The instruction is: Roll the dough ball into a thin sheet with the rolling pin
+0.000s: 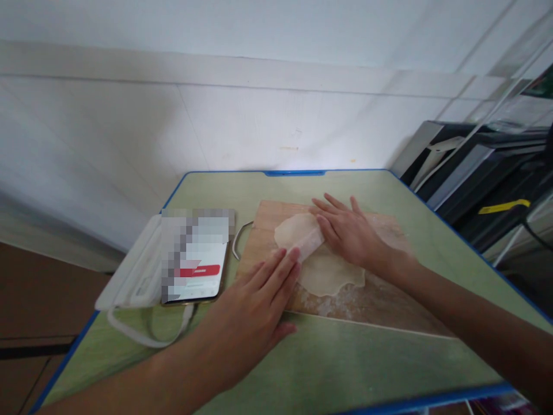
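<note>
Pressing a rolling pin (310, 245) onto dough (330, 275), on a board (261, 227) near frame centre, with extended fingers (270, 272), together on left hand (253, 305), spread on right hand (351, 235).

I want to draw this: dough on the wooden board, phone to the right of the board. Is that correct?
No, the phone is to the left of the wooden board, as the head view shows. The dough is on the board, yes.

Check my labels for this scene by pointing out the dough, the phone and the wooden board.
Dough (332, 275): head view, on its nearer flat part.
Phone (205, 255): head view, on its lit screen.
Wooden board (262, 237): head view, bare left part.
</note>
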Tool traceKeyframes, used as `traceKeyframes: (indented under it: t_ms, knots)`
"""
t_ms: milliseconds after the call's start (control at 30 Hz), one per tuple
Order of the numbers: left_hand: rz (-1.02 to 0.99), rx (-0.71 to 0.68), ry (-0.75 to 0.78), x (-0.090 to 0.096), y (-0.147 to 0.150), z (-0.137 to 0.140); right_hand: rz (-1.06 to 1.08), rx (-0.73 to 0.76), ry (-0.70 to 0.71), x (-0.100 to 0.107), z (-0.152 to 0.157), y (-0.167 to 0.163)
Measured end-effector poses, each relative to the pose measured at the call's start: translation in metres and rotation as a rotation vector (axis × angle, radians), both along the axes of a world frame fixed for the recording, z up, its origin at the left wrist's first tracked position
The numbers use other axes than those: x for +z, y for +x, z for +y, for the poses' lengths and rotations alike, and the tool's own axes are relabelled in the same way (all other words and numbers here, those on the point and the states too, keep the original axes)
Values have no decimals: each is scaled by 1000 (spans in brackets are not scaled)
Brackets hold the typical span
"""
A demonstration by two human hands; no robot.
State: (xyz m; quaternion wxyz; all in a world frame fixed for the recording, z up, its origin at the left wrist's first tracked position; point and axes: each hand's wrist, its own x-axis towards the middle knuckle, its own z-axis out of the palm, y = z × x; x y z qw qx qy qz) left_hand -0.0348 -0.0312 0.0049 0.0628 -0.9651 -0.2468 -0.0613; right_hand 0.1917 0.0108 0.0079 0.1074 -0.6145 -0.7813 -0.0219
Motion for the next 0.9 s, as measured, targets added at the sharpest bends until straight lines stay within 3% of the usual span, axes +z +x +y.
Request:
traceKeyframes:
  t_ms: [133, 267, 467, 900]
  knots:
    - [-18, 27, 11, -3, 0, 1, 13, 37, 4, -4, 2, 4]
    - [-85, 84, -3, -3, -5, 9, 9, 64, -65, -2, 35, -13]
    - [-118, 214, -146, 0, -16, 21, 22, 102, -108, 2, 80, -44]
    - [-143, 196, -233, 7, -11, 18, 74, 123, -90, 2, 135, -104]
